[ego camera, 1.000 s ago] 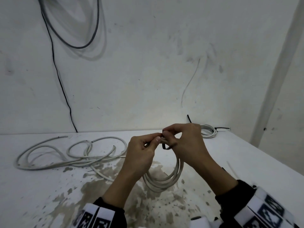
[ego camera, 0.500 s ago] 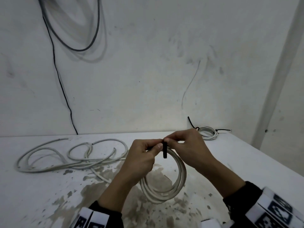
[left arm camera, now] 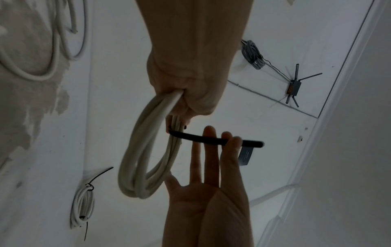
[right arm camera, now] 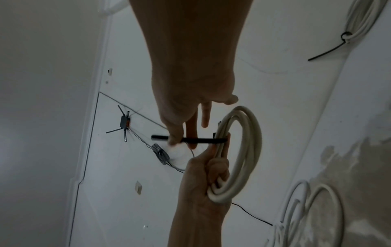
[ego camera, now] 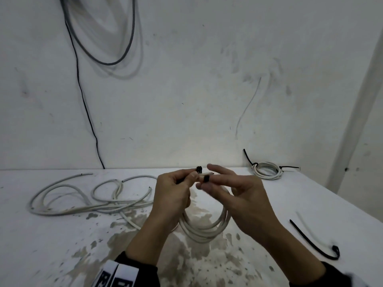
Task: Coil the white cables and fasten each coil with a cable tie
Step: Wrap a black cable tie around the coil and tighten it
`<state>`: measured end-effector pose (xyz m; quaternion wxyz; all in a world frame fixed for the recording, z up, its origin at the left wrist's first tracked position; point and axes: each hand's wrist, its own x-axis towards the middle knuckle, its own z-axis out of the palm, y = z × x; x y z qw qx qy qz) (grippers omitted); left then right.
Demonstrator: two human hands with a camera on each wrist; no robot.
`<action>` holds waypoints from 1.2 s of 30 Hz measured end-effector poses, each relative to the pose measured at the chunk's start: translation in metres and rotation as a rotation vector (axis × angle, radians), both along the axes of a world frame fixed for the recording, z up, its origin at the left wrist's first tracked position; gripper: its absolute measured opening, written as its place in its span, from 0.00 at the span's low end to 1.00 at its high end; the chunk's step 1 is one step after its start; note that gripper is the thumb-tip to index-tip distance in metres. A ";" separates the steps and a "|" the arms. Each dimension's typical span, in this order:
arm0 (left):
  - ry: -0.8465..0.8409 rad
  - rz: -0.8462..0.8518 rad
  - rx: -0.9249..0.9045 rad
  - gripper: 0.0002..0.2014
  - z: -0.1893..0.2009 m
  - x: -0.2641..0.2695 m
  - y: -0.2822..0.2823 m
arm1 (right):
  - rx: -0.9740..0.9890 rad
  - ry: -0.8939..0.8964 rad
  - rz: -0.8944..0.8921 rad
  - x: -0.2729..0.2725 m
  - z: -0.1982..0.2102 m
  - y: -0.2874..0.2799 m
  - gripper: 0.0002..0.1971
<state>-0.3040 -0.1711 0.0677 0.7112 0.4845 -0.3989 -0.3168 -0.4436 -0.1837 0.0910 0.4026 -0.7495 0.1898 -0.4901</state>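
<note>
Two white coils: held coil (ego camera: 207, 235), tied coil (ego camera: 267, 171) at the bench's (ego camera: 51, 245) far right corner. Four black ties (ego camera: 206, 179), counting the spare tie (ego camera: 310, 239) by the right edge. Loose cables (ego camera: 107, 207): can't tell.

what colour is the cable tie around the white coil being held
Black: the thin cable tie looped round the white cable coil, clearest in the left wrist view.

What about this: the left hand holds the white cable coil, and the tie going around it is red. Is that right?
Almost. The left hand does hold the white cable coil, but the tie going around it is black, not red. The left wrist view shows the black strap sticking out sideways from the coil.
</note>
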 end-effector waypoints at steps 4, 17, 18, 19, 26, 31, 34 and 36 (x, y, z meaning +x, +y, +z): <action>0.005 0.039 -0.075 0.08 0.007 0.000 0.005 | 0.217 -0.280 -0.090 0.004 0.008 0.000 0.07; -0.301 0.159 -0.218 0.09 0.023 -0.013 0.021 | 0.319 0.011 -0.223 0.012 0.017 0.001 0.11; -0.308 0.160 -0.223 0.09 0.022 -0.013 0.020 | 0.313 0.008 -0.220 0.012 0.017 0.002 0.11; -0.316 0.163 -0.231 0.09 0.022 -0.012 0.020 | 0.309 0.006 -0.214 0.012 0.018 0.002 0.11; -0.359 0.199 -0.254 0.09 0.019 -0.009 0.016 | 0.290 0.007 -0.228 0.010 0.019 0.005 0.12; -0.381 0.182 -0.274 0.10 0.021 -0.012 0.018 | 0.298 0.002 -0.234 0.010 0.020 0.006 0.11; -0.426 0.201 -0.298 0.15 0.020 -0.010 0.017 | 0.304 -0.007 -0.260 0.011 0.019 0.005 0.13; -0.475 0.228 -0.320 0.16 0.019 -0.008 0.017 | 0.330 -0.033 -0.264 0.012 0.019 0.005 0.14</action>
